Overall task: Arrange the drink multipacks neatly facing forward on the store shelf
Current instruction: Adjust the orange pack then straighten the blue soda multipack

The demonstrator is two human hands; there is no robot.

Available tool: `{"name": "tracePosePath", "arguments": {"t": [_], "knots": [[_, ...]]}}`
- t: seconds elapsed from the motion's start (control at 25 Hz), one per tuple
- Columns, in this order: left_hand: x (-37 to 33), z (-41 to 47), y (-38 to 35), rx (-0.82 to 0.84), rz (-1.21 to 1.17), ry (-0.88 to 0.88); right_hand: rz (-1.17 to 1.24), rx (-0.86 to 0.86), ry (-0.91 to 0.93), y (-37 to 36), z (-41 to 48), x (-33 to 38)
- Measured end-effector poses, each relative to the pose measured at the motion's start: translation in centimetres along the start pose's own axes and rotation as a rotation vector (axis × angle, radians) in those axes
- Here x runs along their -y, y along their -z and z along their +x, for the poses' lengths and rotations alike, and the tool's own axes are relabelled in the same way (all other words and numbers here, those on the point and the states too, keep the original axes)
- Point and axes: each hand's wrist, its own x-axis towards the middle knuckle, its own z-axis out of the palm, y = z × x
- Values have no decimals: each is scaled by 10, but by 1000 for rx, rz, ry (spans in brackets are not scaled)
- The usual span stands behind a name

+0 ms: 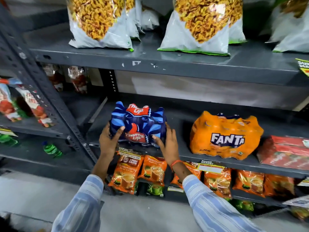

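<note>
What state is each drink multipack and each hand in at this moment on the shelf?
Thums Up multipack: gripped on both sides, at the shelf's front edge, logo forward.
Fanta multipack: resting on the shelf, untouched, logo forward.
Red multipack: lying flat, partly out of view.
Left hand: gripping.
Right hand: gripping.

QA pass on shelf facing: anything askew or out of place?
Yes. The blue shrink-wrapped Thums Up multipack sits turned off square at the grey metal shelf edge, gripped by left hand and right hand. The orange Fanta multipack also angles slightly.
</note>
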Motion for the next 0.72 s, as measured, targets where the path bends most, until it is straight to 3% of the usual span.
{"name": "tracePosePath", "arguments": {"t": [0.72], "knots": [[-1,-8,-29,44,-18,41,34,-26,-34,32,5,-26]]}}
